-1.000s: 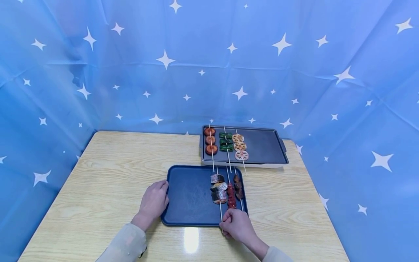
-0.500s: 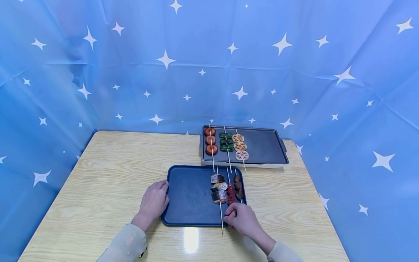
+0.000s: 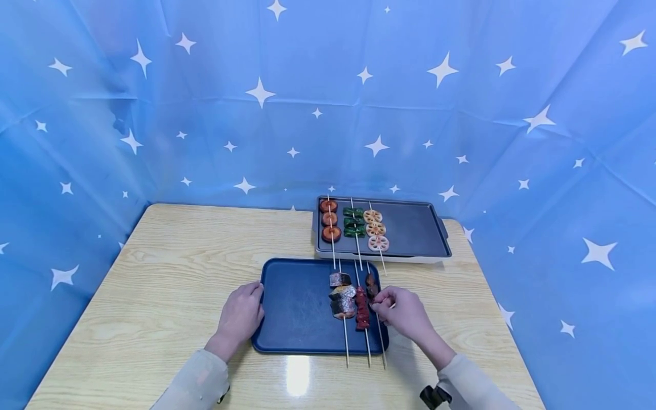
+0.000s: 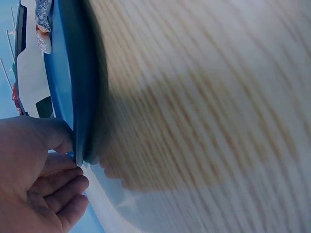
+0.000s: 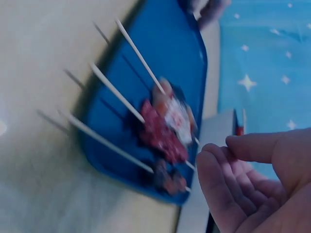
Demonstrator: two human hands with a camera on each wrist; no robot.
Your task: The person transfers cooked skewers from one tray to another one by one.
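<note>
My left hand [image 3: 238, 313] grips the left rim of a dark blue tray [image 3: 297, 302], thumb above and fingers below in the left wrist view. Three skewers lie side by side on the tray's right part. One carries silvery-skinned fish chunks [image 3: 343, 305], the middle one red meat [image 3: 362, 313], the rightmost small dark brown meat pieces [image 3: 370, 281]. My right hand [image 3: 408, 313] hovers at the tray's right edge, hiding part of the brown meat skewer in the head view. In the right wrist view, its loosely bent fingers [image 5: 216, 179] hold nothing.
A dark griddle [image 3: 410, 228] stands behind the tray, bearing three skewers on its left half: orange-brown round slices [image 3: 331, 234], folded green vegetable [image 3: 354, 222] and lotus root slices [image 3: 376, 229]. Skewer sticks overhang the tray's front edge. A blue star-printed curtain [image 3: 205, 114] surrounds the wooden table [image 3: 169, 273].
My right hand has moved from the fish skewer's stick rightward and away from me, past the red meat skewer, to beside the brown meat skewer. The left hand and tray stay put.
</note>
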